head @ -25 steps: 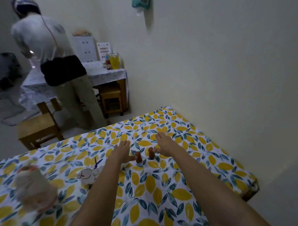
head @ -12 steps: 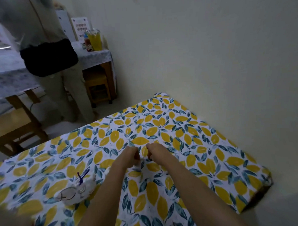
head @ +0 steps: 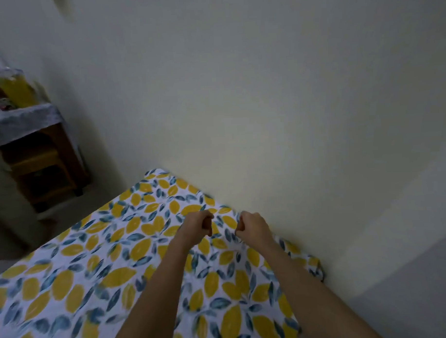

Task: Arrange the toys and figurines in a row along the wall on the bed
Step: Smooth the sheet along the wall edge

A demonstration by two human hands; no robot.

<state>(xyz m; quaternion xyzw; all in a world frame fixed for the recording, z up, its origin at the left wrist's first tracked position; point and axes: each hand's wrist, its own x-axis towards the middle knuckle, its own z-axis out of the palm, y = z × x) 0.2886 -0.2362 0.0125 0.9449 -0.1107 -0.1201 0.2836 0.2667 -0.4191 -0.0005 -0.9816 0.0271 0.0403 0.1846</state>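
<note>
Head view looks down two bare forearms stretched over the bed (head: 69, 283), its cover printed with yellow and blue leaves; both fists hover close to the wall (head: 265, 116), where bed edge and wall meet; the left hand (head: 195, 226) is curled shut around a small brown figurine (head: 207, 223), only a sliver of it showing between fingers and thumb; the right hand (head: 254, 227) is likewise closed, and a brownish edge at its knuckles suggests a second small figure, though blur leaves that uncertain; the hands are near one another but apart, with printed cover between them; the wall lies ahead and to the right of both fists, the right hand nearer it; the row must run along that junction, away toward the far corner of the bed, so each piece would probably be set down upright just beside the wall; the figurine looks dark reddish-brown, smooth and small enough to vanish in a fist; its long axis appears roughly upright in the grip.
</note>
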